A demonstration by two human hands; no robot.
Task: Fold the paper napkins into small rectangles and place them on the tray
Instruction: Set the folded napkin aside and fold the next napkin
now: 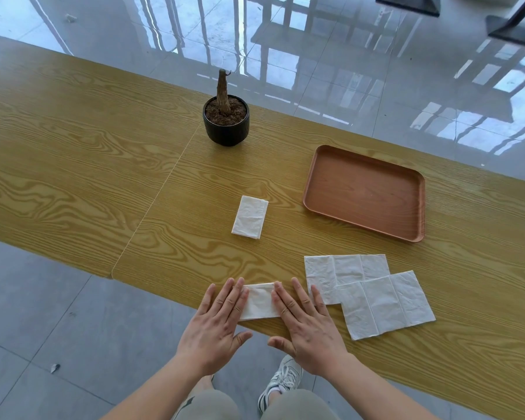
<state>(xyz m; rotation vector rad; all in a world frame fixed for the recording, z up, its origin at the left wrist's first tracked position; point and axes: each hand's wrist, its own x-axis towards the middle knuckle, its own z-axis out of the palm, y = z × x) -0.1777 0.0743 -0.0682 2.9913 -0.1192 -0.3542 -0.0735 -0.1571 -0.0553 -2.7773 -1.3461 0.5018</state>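
A white paper napkin (pixel 259 301), folded to a small rectangle, lies at the table's near edge. My left hand (pixel 215 322) lies flat on its left end, fingers spread. My right hand (pixel 303 325) lies flat on its right end, fingers spread too. Neither hand grips anything. Another folded napkin (pixel 250 216) rests farther in, mid-table. Two unfolded napkins lie to the right, one (pixel 343 269) partly under the other (pixel 388 304). The brown tray (pixel 365 192) stands at the right with nothing on it.
A black pot (pixel 226 124) with a bare stem and soil stands at the table's far side. A seam (pixel 158 195) runs across the wooden tabletop. Glossy tiled floor surrounds the table; my knees and a shoe show below the near edge.
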